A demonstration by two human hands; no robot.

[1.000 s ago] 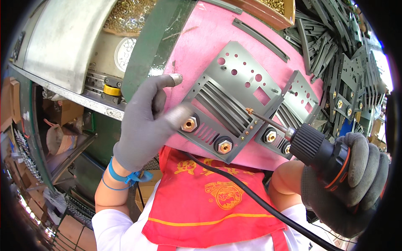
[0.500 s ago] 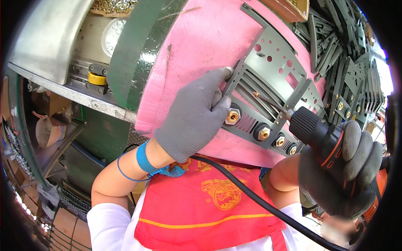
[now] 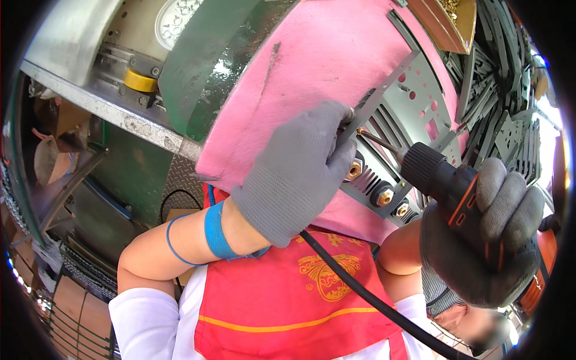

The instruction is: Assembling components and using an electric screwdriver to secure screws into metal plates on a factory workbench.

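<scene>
My left hand point(image 3: 300, 171), in a grey glove, is closed around the left end flange of a grey metal panel point(image 3: 403, 99) with round holes and slots. My gloved right hand point(image 3: 501, 234) grips a black and orange power screwdriver point(image 3: 435, 174). Its long bit point(image 3: 381, 143) points left, with a small brass-coloured piece, like a screw, at the tip close to the inner side of that flange. Brass fittings with dark nuts point(image 3: 384, 197) line the panel's near edge. My left fingertips are partly hidden behind the flange.
Pink sheeting point(image 3: 312, 60) covers the work surface under the panel. At the right lie piles of grey metal strips point(image 3: 480, 90), beside a cardboard box point(image 3: 441, 27) of brass parts. A black cable point(image 3: 354, 285) crosses my red apron. Another person point(image 3: 465, 321) shows at lower right.
The screwdriver's tip has moved left relative to the panel, up to the end flange that my left hand grips. The whole view has shifted slightly.
</scene>
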